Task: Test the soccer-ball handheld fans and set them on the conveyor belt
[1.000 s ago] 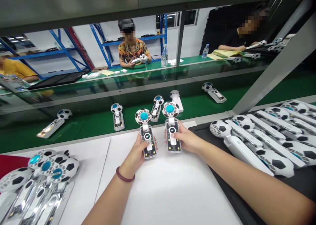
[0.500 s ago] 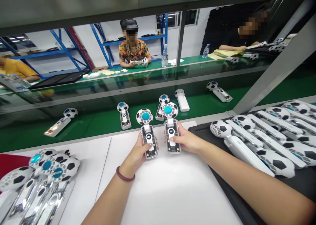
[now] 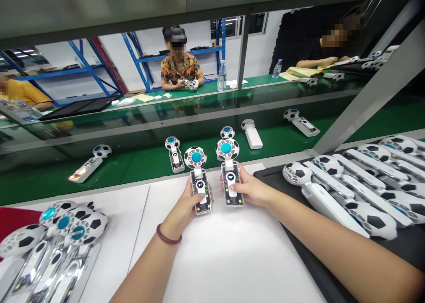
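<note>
My left hand [image 3: 186, 207] is closed around a handheld fan [image 3: 195, 157] with a soccer-ball head, a blue centre and a clear-fronted body. Its thumb presses on the white strip below the small round lit display. Gripped the same way in my right hand [image 3: 247, 185] is a matching handheld fan [image 3: 227, 149], its display reading about 100. Both fans are held upright side by side over the white work surface [image 3: 226, 254], faces toward me, heads apart. The fingers behind each body are mostly hidden.
Several fans, one a white fan [image 3: 254, 137], lie on the green conveyor belt [image 3: 139, 161]. Left, several fans [image 3: 78, 232] are heaped. Right, a black tray [image 3: 299, 250] holds rows of fans. A slanted metal post [image 3: 361, 90] stands right. Across the belt, a person [image 3: 181, 68] handles a fan.
The fans on the belt have shifted to the right. The display on the left-hand fan shows different digits. My hands have barely moved. The person opposite has turned the fan they hold.
</note>
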The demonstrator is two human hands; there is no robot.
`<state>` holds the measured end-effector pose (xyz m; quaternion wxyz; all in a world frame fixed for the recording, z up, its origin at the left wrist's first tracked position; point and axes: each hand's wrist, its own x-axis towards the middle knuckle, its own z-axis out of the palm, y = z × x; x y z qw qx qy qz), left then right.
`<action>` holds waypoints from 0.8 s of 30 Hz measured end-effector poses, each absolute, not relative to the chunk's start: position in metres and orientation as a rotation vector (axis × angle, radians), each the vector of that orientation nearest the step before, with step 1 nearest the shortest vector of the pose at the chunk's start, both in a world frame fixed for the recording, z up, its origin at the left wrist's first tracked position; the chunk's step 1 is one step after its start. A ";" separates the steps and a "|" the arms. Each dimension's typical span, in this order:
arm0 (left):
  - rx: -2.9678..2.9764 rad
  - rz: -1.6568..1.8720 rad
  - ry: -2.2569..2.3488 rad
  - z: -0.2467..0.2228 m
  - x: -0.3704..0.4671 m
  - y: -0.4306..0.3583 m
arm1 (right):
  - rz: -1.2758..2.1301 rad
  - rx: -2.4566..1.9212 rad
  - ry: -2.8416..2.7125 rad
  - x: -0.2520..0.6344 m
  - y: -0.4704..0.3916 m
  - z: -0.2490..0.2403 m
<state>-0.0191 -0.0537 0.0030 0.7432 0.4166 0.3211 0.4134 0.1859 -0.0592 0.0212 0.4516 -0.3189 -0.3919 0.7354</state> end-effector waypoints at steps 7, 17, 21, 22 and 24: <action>0.901 0.913 0.706 0.004 -0.019 -0.054 | 1.807 -0.817 -0.980 0.185 -0.059 0.022; 0.937 0.930 0.711 0.019 -0.014 -0.062 | 1.778 -0.737 -1.024 0.181 -0.066 0.030; 0.974 0.946 0.667 0.036 -0.012 -0.068 | 1.742 -0.687 -1.050 0.181 -0.070 0.038; 0.993 0.950 0.656 0.042 -0.011 -0.070 | 1.734 -0.664 -1.064 0.182 -0.071 0.042; 1.041 0.960 0.629 0.055 -0.010 -0.074 | 1.702 -0.603 -1.105 0.184 -0.074 0.052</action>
